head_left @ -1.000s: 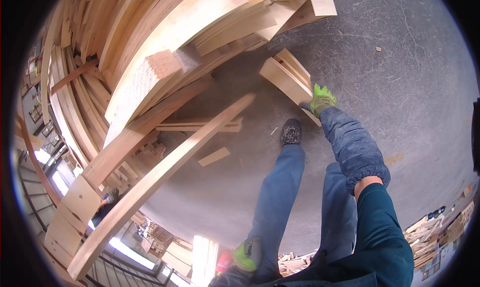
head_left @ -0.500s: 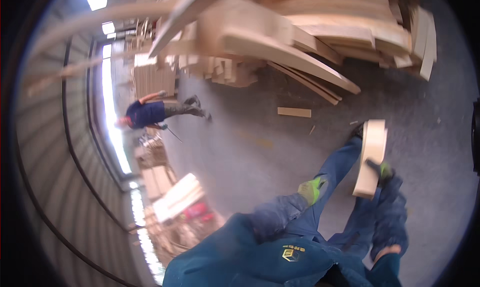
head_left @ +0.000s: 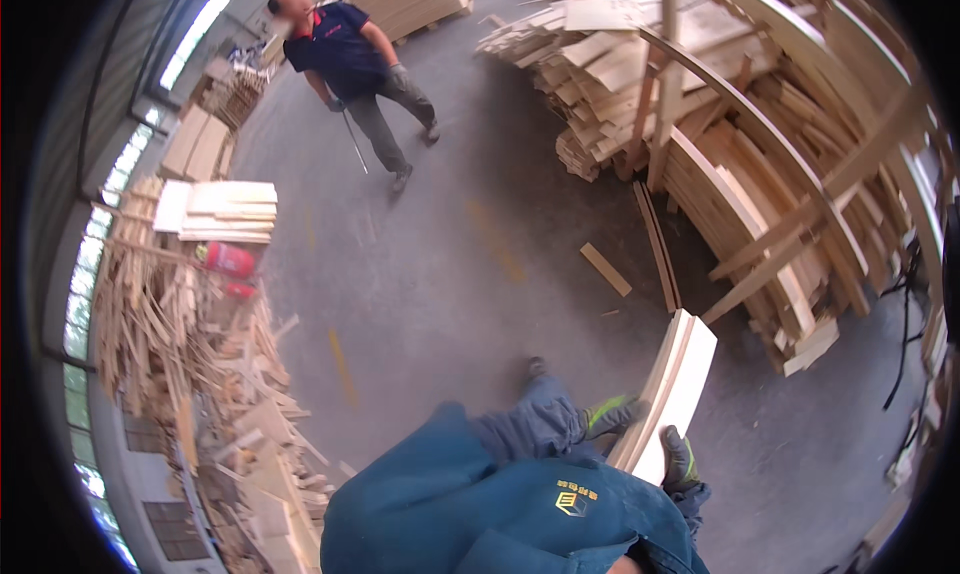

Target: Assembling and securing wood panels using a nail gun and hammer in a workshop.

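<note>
A short stack of pale wooden boards (head_left: 682,379) slants up in front of my body, held between my two gloved hands. My left hand (head_left: 614,415), in a grey and lime-green glove, presses against the stack's left side with its fingers closed on the edges. On the opposite side my right hand (head_left: 680,458) grips the lower part, its thumb lying over the broad white face. The lower end of the boards and part of the fingers are hidden behind the stack and my jacket.
A loose wooden strip (head_left: 606,270) lies on the floor near long thin planks (head_left: 656,244). Wooden racking with curved boards (head_left: 765,234) stands right. Scrap wood (head_left: 165,314) and a red cylinder (head_left: 230,261) are left. Another person (head_left: 345,59) walks at the far left, carrying a thin rod.
The boards have come up from beside my legs toward my body. My left hand, empty before, now grips them along with my right. My view has turned; the other person appears nearer.
</note>
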A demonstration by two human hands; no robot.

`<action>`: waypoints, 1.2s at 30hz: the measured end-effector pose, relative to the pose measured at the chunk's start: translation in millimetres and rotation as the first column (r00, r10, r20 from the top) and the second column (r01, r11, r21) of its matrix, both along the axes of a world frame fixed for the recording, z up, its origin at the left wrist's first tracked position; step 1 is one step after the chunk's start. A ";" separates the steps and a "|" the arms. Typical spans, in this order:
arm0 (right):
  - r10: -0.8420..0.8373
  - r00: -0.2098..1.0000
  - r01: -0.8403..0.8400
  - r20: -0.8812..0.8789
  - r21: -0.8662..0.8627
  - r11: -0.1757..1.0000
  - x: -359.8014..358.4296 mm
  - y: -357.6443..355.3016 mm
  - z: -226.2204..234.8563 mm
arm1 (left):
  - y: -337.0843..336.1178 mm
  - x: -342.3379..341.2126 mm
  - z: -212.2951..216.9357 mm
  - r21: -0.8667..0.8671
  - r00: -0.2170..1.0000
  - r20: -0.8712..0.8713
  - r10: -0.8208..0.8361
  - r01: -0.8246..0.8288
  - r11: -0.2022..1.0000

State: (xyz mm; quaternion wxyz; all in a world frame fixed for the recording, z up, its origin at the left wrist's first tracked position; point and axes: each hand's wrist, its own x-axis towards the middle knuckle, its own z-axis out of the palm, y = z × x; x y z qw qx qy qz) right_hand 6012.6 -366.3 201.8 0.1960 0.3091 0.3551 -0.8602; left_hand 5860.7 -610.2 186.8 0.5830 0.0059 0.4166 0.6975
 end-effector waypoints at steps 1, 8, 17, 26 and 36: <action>0.021 1.000 -0.021 0.004 -0.051 0.998 -23.9 -25.7 13.6 | -28.2 -15.9 -4.6 0.036 1.000 -0.007 0.021 -0.021 0.999; 0.302 0.941 -0.295 -0.150 0.070 0.953 -257.5 -299.7 47.9 | -305.6 -209.9 11.9 0.178 0.954 0.170 0.248 -0.277 0.944; 0.663 0.729 -0.570 -0.168 0.387 0.725 -490.9 -444.3 87.6 | -472.9 -379.8 14.3 0.229 0.879 0.258 0.400 -0.458 0.859; 0.721 0.615 -0.605 -0.320 0.394 0.692 -882.6 -599.8 68.8 | -630.2 -775.5 7.1 0.106 0.883 -0.021 0.468 -0.464 0.880; 0.807 0.439 -0.730 -0.396 0.366 0.577 -1350.2 -783.4 96.8 | -834.1 -1103.2 -20.4 0.191 0.518 0.158 0.841 -0.851 0.489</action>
